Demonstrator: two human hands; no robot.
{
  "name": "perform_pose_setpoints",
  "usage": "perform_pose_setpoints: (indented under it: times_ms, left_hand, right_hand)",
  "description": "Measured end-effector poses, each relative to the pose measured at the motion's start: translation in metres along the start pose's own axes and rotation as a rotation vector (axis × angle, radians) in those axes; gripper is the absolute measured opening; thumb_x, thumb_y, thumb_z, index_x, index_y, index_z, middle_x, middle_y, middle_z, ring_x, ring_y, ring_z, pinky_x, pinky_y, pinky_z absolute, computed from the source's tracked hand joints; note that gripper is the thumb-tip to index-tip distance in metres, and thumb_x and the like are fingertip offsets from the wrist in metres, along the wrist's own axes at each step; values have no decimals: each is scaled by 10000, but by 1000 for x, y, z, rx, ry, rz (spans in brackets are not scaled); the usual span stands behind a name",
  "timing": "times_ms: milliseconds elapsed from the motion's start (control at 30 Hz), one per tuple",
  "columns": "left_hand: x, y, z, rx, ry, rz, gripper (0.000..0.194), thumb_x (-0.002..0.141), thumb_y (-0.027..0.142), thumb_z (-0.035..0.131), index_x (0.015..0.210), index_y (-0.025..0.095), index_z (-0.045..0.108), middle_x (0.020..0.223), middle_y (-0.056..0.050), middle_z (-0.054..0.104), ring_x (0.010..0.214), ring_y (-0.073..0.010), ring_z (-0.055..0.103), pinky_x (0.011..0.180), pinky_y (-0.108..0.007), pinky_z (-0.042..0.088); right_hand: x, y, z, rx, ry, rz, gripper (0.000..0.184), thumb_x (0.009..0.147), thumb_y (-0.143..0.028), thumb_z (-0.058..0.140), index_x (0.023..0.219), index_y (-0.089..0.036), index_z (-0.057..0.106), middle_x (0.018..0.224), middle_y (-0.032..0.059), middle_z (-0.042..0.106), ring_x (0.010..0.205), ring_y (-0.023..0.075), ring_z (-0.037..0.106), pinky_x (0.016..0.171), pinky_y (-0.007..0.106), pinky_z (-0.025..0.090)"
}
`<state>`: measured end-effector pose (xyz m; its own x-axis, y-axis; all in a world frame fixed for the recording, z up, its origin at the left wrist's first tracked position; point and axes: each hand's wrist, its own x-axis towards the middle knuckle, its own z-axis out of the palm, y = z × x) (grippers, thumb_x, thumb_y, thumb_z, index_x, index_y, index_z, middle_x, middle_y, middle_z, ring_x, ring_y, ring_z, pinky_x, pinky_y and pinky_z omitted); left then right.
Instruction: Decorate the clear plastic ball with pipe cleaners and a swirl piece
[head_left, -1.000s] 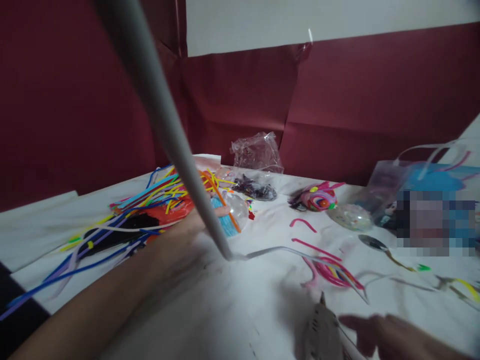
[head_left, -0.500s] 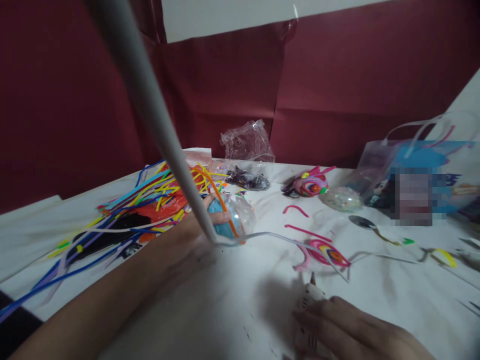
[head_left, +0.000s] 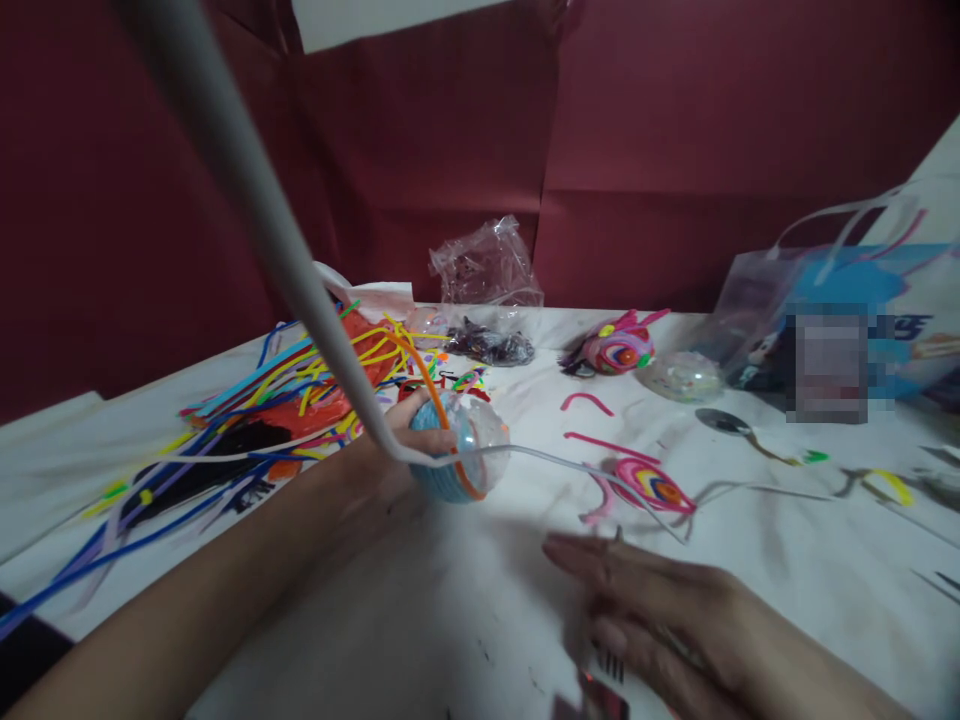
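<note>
"What's moved?"

"The right hand [head_left: 675,610] has swung in from the right and now covers most of the glue gun [head_left: 611,662]."

"Is it gripping it?"

"Can't tell; the fingers hide the contact. The gun's long axis runs near to far, nozzle at the far end, and the right hand is the closer one."

"And the left hand [head_left: 429,438]?"

"Closed around the clear ball [head_left: 442,487], part wrapped in light blue, with an orange strip [head_left: 429,385] across it."

"Where's the ball from the gun?"

"Left and farther off, well apart. The pink eye-shaped piece [head_left: 651,486] lies beyond the right hand's fingers."
</note>
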<state>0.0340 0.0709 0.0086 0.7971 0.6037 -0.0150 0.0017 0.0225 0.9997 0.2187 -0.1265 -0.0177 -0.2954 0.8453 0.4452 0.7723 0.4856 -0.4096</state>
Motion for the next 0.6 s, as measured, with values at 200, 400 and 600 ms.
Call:
perform_pose_setpoints:
  times_ms: [200,400,600]
  left_hand:
    - [4,-4,0,-41,-3,-9,565,560,317,735,1051,120,539,1025,-105,627,893,-247,591,744,-341,467]
    - [4,-8,-5,-2,-30,-5,595,555,310,738,1066,138,487,989,-76,622,886,-229,587,736,-315,469]
    - [-4,1,-14,337,-369,-101,742,510,380,771,1157,165,477,1058,-64,589,958,-244,551,801,-333,460]
  right_hand:
    - [7,15,-6,80,270,321,413,950,-349,519,1325,-180,486,857,53,578,668,227,594,548,228,565]
    - [3,22,2,77,378,508,478,906,-516,635,1213,-151,599,848,92,578,721,283,585,593,291,569]
    - [3,28,-10,350,343,584,563,858,-552,693,1257,-176,563,956,97,569,815,297,575,640,263,556]
